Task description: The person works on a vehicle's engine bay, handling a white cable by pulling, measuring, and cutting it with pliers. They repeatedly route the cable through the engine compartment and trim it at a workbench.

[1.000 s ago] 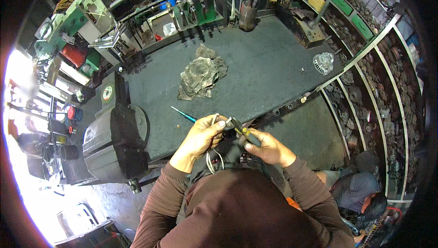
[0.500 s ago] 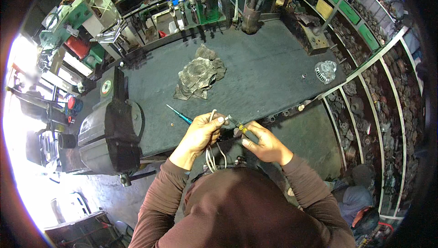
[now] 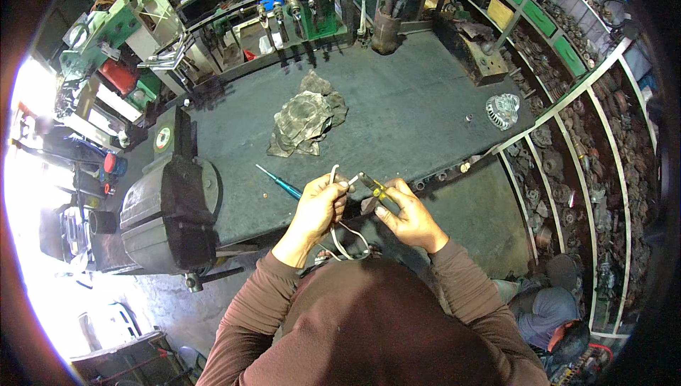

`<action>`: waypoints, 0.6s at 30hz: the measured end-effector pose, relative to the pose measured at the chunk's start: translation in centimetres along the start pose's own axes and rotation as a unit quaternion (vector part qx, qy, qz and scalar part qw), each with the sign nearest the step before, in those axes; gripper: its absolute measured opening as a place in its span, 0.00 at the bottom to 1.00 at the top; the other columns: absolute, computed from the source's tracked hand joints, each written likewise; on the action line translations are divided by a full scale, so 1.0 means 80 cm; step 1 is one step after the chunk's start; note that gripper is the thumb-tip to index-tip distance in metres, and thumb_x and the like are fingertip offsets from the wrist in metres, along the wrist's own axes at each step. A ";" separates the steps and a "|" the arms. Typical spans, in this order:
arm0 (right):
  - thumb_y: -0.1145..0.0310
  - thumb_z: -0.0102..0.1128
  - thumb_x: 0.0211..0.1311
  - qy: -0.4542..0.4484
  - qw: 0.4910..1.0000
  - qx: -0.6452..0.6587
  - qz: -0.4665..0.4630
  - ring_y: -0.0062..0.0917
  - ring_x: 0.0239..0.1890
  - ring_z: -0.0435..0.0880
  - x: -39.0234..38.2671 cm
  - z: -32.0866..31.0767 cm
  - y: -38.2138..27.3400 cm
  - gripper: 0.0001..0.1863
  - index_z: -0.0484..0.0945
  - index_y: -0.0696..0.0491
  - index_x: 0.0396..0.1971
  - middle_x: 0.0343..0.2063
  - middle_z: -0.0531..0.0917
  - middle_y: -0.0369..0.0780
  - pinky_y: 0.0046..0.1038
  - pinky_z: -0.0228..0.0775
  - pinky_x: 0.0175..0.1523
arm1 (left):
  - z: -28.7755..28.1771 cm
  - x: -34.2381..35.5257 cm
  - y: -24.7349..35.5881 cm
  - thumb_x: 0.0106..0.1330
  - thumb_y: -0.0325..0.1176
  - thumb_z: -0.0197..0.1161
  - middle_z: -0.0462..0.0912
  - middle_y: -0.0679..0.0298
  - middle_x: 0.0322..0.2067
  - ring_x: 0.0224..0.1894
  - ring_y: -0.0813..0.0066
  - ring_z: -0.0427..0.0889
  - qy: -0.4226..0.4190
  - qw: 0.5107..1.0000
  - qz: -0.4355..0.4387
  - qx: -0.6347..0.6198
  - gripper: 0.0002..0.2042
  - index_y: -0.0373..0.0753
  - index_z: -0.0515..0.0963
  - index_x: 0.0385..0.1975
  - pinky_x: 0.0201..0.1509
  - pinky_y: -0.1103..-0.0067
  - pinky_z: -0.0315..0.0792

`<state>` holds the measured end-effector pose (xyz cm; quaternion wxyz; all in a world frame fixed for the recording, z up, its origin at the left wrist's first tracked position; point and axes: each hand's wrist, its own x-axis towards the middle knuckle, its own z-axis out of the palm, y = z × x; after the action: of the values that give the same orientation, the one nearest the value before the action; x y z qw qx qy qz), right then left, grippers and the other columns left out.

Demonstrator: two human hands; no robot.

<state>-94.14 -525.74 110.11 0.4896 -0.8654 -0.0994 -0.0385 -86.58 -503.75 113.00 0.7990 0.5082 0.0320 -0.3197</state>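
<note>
Near the bench's front edge, my left hand [image 3: 317,208] pinches a whitish cable [image 3: 335,173] between thumb and fingers. One short end stands up above the fist, and the rest hangs in loops below it. My right hand [image 3: 413,219] is closed round a yellow-and-dark hand tool [image 3: 380,191]; its exact kind is unclear. The tool's dark metal tip points at a short pale end of cable sticking out from my left fingers. Left of my hands, a teal screwdriver [image 3: 280,183] lies on the dark bench top [image 3: 404,109].
A large bench vise [image 3: 170,208] stands at the left. Crumpled dirty rags [image 3: 306,118] lie mid-bench, and a silver alternator-like housing [image 3: 502,111] sits at the right corner. Parts shelves [image 3: 596,159] curve along the right. Another person [image 3: 550,315] is low at the lower right.
The tool has tilted and drawn slightly away from my left fingers, showing more of the pale cable end. The cable loops below have swung right. The view has shifted slightly.
</note>
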 end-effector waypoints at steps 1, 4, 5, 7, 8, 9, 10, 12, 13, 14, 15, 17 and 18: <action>0.68 0.66 0.65 0.003 1.000 0.010 -0.010 0.42 0.52 0.78 -0.001 0.001 0.003 0.18 0.79 0.59 0.52 0.47 0.76 0.47 0.37 0.70 0.60 | -0.001 0.001 0.001 0.73 0.30 0.58 0.68 0.74 0.19 0.17 0.87 0.61 -0.023 0.999 -0.014 -0.032 0.05 0.37 0.77 0.37 0.20 0.85 0.55; 0.67 0.66 0.66 -0.001 1.000 -0.018 0.011 0.43 0.56 0.77 -0.003 -0.003 -0.005 0.19 0.79 0.59 0.54 0.50 0.77 0.48 0.38 0.69 0.63 | 0.001 0.002 0.000 0.71 0.30 0.59 0.67 0.73 0.19 0.17 0.85 0.62 -0.027 0.999 -0.007 -0.033 0.04 0.37 0.75 0.36 0.21 0.84 0.58; 0.66 0.66 0.65 -0.004 1.000 -0.015 0.005 0.45 0.59 0.76 -0.003 -0.001 -0.004 0.20 0.79 0.58 0.55 0.54 0.77 0.50 0.40 0.68 0.65 | 0.000 0.002 0.000 0.71 0.30 0.59 0.67 0.73 0.19 0.17 0.85 0.62 -0.027 0.999 -0.006 -0.032 0.04 0.37 0.75 0.36 0.21 0.84 0.58; 0.65 0.66 0.65 -0.009 1.000 -0.009 -0.007 0.50 0.65 0.73 -0.005 0.001 0.002 0.22 0.79 0.55 0.57 0.60 0.76 0.53 0.43 0.64 0.69 | -0.003 -0.001 -0.001 0.72 0.29 0.59 0.67 0.73 0.20 0.18 0.85 0.62 -0.037 0.998 -0.010 -0.039 0.03 0.37 0.75 0.37 0.21 0.84 0.58; 0.65 0.67 0.64 -0.005 1.000 -0.022 -0.019 0.50 0.66 0.71 -0.005 0.003 0.003 0.22 0.79 0.55 0.57 0.62 0.75 0.53 0.44 0.63 0.70 | -0.005 -0.002 -0.001 0.72 0.29 0.59 0.67 0.73 0.20 0.18 0.85 0.62 -0.043 0.998 -0.012 -0.042 0.03 0.37 0.75 0.37 0.21 0.84 0.58; 0.65 0.67 0.64 -0.001 0.999 -0.035 -0.031 0.51 0.68 0.70 -0.005 0.002 0.004 0.22 0.79 0.56 0.56 0.64 0.74 0.53 0.45 0.62 0.71 | -0.007 -0.003 0.000 0.72 0.29 0.59 0.67 0.73 0.20 0.18 0.86 0.62 -0.050 0.997 -0.019 -0.047 0.03 0.37 0.75 0.38 0.21 0.85 0.58; 0.65 0.67 0.64 0.004 0.998 -0.048 -0.043 0.51 0.69 0.69 -0.005 0.002 0.005 0.22 0.79 0.56 0.56 0.66 0.72 0.53 0.45 0.60 0.72 | -0.009 -0.004 0.001 0.72 0.30 0.59 0.67 0.73 0.20 0.18 0.86 0.62 -0.058 0.997 -0.026 -0.053 0.03 0.37 0.75 0.39 0.21 0.85 0.58; 0.65 0.67 0.64 -0.004 0.995 -0.082 -0.061 0.52 0.71 0.66 -0.003 -0.004 0.003 0.22 0.79 0.56 0.56 0.68 0.70 0.53 0.47 0.58 0.73 | -0.012 -0.006 0.002 0.73 0.30 0.60 0.67 0.73 0.21 0.19 0.86 0.62 -0.070 0.995 -0.032 -0.061 0.04 0.37 0.76 0.40 0.21 0.85 0.58; 0.65 0.67 0.64 -0.007 0.993 -0.099 -0.070 0.52 0.72 0.65 -0.002 -0.006 0.002 0.22 0.79 0.56 0.56 0.69 0.69 0.53 0.49 0.57 0.74 | -0.013 -0.008 0.003 0.73 0.31 0.60 0.67 0.73 0.21 0.19 0.86 0.62 -0.075 0.995 -0.033 -0.065 0.04 0.37 0.76 0.40 0.21 0.85 0.58; 0.65 0.67 0.64 -0.017 0.993 -0.091 -0.069 0.52 0.72 0.64 -0.003 -0.007 0.001 0.22 0.79 0.56 0.56 0.69 0.68 0.54 0.49 0.56 0.74 | -0.013 -0.009 0.004 0.74 0.31 0.61 0.67 0.73 0.21 0.19 0.86 0.62 -0.079 0.994 -0.033 -0.068 0.05 0.37 0.76 0.40 0.21 0.85 0.58; 0.64 0.67 0.64 -0.029 0.994 -0.082 -0.071 0.53 0.72 0.63 -0.001 -0.007 0.000 0.22 0.79 0.56 0.56 0.70 0.67 0.54 0.50 0.56 0.74 | -0.012 -0.012 0.006 0.74 0.31 0.61 0.67 0.73 0.21 0.19 0.86 0.62 -0.079 0.994 -0.034 -0.059 0.05 0.37 0.76 0.40 0.21 0.85 0.58; 0.64 0.67 0.65 -0.043 0.993 -0.070 -0.082 0.54 0.72 0.63 0.001 -0.004 -0.003 0.21 0.79 0.57 0.55 0.71 0.66 0.55 0.49 0.56 0.74 | -0.011 -0.016 0.010 0.74 0.32 0.61 0.67 0.73 0.22 0.19 0.86 0.62 -0.080 0.995 -0.036 -0.042 0.05 0.38 0.75 0.40 0.22 0.85 0.59; 0.63 0.67 0.65 -0.042 0.993 -0.068 -0.090 0.54 0.71 0.64 0.002 -0.002 -0.006 0.21 0.79 0.58 0.53 0.70 0.65 0.55 0.48 0.57 0.73 | -0.012 -0.018 0.010 0.74 0.32 0.61 0.68 0.73 0.22 0.19 0.86 0.62 -0.085 0.994 -0.036 -0.055 0.05 0.38 0.75 0.39 0.22 0.85 0.59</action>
<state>-94.06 -525.62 110.58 0.4200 -0.8850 -0.1943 -0.0522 -87.02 -502.08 113.70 0.8139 0.4326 -0.0005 -0.3879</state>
